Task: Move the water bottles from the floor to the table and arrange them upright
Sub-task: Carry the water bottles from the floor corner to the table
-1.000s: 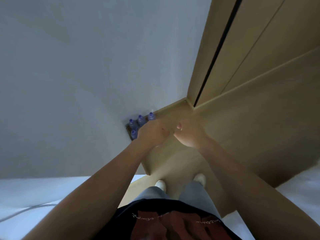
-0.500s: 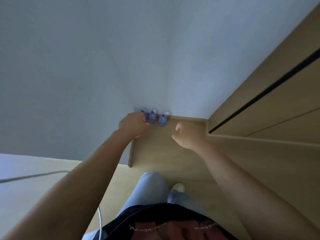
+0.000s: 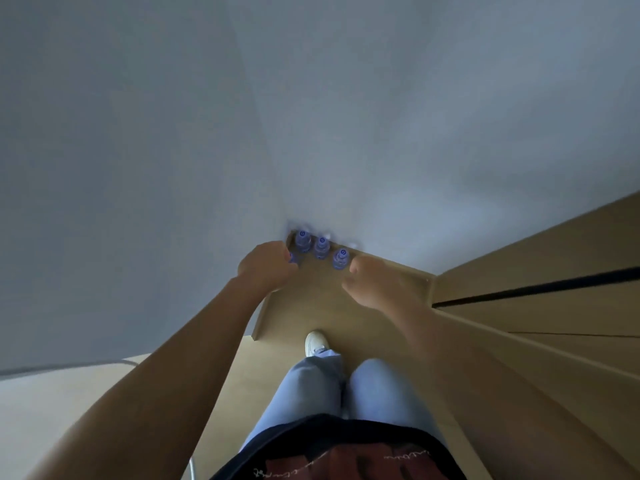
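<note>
Here, head view: three upright water bottles point(image 3: 321, 247) stand in the floor point(image 3: 322, 306) corner by the wall point(image 3: 207, 133). Left hand point(image 3: 266, 266) at 11 o'clock curls round a fourth bottle point(image 3: 293, 258); right hand point(image 3: 372, 280), 1 o'clock, loosely curled beside them, holding nothing.

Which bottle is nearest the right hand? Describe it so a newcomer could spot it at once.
Start where the grey wall meets the wooden floor in the corner. A short row of blue-capped bottles stands there upright, seen from above. The one meant is the rightmost bottle, just beside the right hand; the others stand further left, toward the left hand.
</note>
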